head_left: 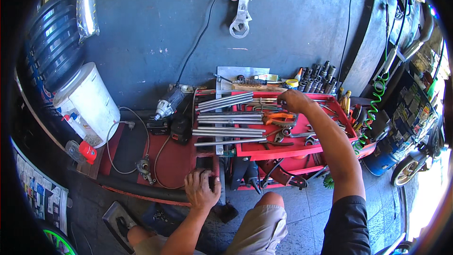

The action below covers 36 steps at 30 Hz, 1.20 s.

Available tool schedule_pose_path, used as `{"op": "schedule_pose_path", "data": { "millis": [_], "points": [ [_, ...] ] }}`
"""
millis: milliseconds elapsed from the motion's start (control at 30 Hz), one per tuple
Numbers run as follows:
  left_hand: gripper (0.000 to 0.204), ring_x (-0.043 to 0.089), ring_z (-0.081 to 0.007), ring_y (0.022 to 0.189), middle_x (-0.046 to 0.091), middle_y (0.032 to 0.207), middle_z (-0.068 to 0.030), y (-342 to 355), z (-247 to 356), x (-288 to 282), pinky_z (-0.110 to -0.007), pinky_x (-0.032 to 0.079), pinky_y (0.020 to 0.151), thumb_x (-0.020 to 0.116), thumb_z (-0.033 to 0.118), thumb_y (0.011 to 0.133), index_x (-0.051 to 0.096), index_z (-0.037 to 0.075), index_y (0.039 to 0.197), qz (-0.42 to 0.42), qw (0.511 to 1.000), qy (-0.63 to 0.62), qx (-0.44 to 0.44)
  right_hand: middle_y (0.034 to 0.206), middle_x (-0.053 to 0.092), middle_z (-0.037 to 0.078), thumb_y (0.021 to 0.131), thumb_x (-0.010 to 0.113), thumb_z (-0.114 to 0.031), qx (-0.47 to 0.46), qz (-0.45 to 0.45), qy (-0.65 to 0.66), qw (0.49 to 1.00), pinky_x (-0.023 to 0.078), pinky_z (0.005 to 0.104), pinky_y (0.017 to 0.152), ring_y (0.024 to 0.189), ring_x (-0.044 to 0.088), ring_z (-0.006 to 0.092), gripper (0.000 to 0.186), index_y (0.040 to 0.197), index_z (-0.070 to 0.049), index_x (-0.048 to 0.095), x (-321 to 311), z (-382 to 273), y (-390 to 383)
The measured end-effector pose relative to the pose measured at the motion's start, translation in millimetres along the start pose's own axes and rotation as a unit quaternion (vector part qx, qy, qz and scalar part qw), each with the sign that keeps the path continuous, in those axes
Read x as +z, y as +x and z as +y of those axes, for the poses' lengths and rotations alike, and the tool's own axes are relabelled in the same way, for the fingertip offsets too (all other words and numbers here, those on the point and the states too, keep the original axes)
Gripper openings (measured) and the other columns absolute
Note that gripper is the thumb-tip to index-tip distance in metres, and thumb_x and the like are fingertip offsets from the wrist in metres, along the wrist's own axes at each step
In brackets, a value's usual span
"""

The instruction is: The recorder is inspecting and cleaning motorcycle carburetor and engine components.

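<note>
Reaching up from 5 o'clock, right hand (293, 100) over the far side of the red tool tray (283, 152) – well nearer to the tray's contents than left hand (202, 189), off between 7 and 8 o'clock. Right fingers bent downward, partly curled; cannot make out the gap between thumb and fingertips, nor any tool in the grip.

Slim metal tools (263, 103) at 9 o'clock from the right hand, inside the tray near its far side, lying roughly along a 9-to-3 line, near ends close to the fingertips; touching or just apart, cannot tell. Reachable, by the look of things, with a short sideways shift rather than a stretch; long axis running roughly crosswise to the forearm. Orange-handled pliers (279, 119) at 7 o'clock, near; spanner (300, 135) at about 6 o'clock, under the line of the wrist. Dark sockets (318, 79) standing between 1 and 2 o'clock, past the tray.

Left hand palm down at the corner of the red bench (174, 172), fingers loosely spread and slightly bent toward 12 o'clock, with nothing visibly held. From there, metal bars (229, 118) between 12 and 1 o'clock, also laid near 9-to-3 – well apart from those fingers.
</note>
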State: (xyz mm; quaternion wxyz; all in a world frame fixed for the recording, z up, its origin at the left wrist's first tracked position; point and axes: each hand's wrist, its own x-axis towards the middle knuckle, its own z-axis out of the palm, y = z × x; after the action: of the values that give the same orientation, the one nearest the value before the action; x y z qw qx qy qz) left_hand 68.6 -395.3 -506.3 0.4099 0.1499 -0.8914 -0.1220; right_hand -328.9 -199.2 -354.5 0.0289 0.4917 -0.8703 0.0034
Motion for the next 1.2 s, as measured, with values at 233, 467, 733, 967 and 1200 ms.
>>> {"op": "schedule_pose_path", "data": {
  "millis": [233, 467, 733, 967, 1200],
  "points": [
    [0.025, 0.058, -0.0360, 0.090, 0.062, 0.097, -0.0132, -6, -5, 5, -0.052, 0.044, 0.082, 0.065, 0.031, 0.087, 0.065, 0.008, 0.096, -0.007, 0.999, 0.031, 0.008, 0.113, 0.072, 0.022, 0.085, 0.076, -0.035, 0.075, -0.041, 0.193, 0.977, 0.053, 0.0439, 0.092, 0.108, 0.069, 0.0336, 0.050, 0.119, 0.000, 0.068, 2, -17, -13],
    [0.023, 0.056, -0.0419, 0.095, 0.059, 0.095, -0.0171, -8, 2, 8, -0.055, 0.042, 0.087, 0.061, 0.030, 0.092, 0.065, 0.007, 0.096, 0.003, 1.000, 0.012, 0.006, 0.105, 0.073, 0.019, 0.083, 0.076, -0.033, 0.062, -0.035, 0.078, 0.994, 0.057, 0.0467, 0.085, 0.102, 0.070, 0.0359, 0.036, 0.108, -0.007, 0.072, -13, -50, -13],
    [0.024, 0.058, -0.0436, 0.103, 0.062, 0.102, -0.0198, -18, -8, 14, -0.055, 0.044, 0.092, 0.061, 0.027, 0.095, 0.065, 0.004, 0.099, 0.004, 1.000, -0.025, 0.002, 0.096, 0.072, 0.017, 0.088, 0.072, -0.022, 0.104, 0.290, -0.076, 0.948, 0.058, 0.0456, 0.080, 0.095, 0.071, 0.0358, 0.022, 0.100, -0.004, 0.070, -121, -108, -83],
    [0.032, 0.061, -0.0320, 0.111, 0.067, 0.115, -0.0144, -21, -41, 17, -0.049, 0.044, 0.103, 0.055, 0.033, 0.100, 0.062, 0.003, 0.110, -0.117, 0.922, -0.341, -0.141, 0.099, 0.070, 0.024, 0.086, 0.071, -0.020, 0.073, 0.270, 0.182, 0.943, 0.057, 0.0518, 0.078, 0.095, 0.069, 0.0424, 0.028, 0.100, 0.003, 0.066, -125, -218, -128],
    [0.037, 0.061, -0.0269, 0.109, 0.067, 0.115, -0.0109, -23, -40, -4, -0.044, 0.048, 0.097, 0.051, 0.038, 0.103, 0.062, 0.005, 0.115, -0.084, 0.563, -0.728, -0.382, 0.101, 0.068, 0.028, 0.089, 0.069, -0.019, -0.036, 0.155, 0.319, 0.934, 0.056, 0.0499, 0.082, 0.098, 0.068, 0.0437, 0.031, 0.105, 0.007, 0.064, -40, -349, -127]
  ]
}}
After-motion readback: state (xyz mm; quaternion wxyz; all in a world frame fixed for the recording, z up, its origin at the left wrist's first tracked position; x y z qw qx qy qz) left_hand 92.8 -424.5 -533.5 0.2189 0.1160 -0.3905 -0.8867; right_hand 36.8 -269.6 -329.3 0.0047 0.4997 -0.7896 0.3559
